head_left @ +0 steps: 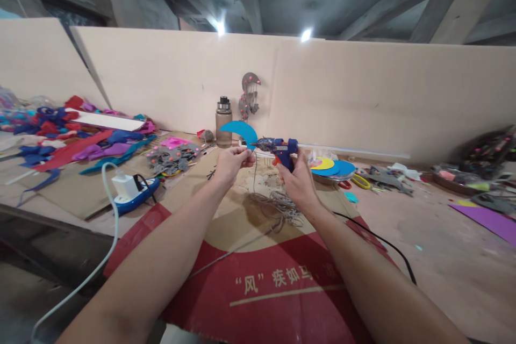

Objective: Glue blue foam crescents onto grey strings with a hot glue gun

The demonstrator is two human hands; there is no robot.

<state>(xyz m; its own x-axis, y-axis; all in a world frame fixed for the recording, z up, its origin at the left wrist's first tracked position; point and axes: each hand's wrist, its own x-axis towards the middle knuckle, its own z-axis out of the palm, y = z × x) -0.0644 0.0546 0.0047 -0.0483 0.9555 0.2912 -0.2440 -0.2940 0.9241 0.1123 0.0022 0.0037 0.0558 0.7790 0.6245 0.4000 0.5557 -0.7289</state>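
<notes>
My left hand is closed in a pinch on a blue crescent-shaped foam piece, held up over the table. A thin string hangs from that hand down to a loose heap of twine on the cardboard. My right hand is wrapped around the handle of a blue glue gun with an orange trigger. Its nozzle points left and sits right at the lower edge of the crescent. The gun's black cord trails off to the right across the table.
A red-printed cardboard sheet lies under my arms. A blue and white power strip with a white cable sits at left, beyond it piles of coloured felt. A water bottle stands by the back board. Foam discs and yellow scissors lie right.
</notes>
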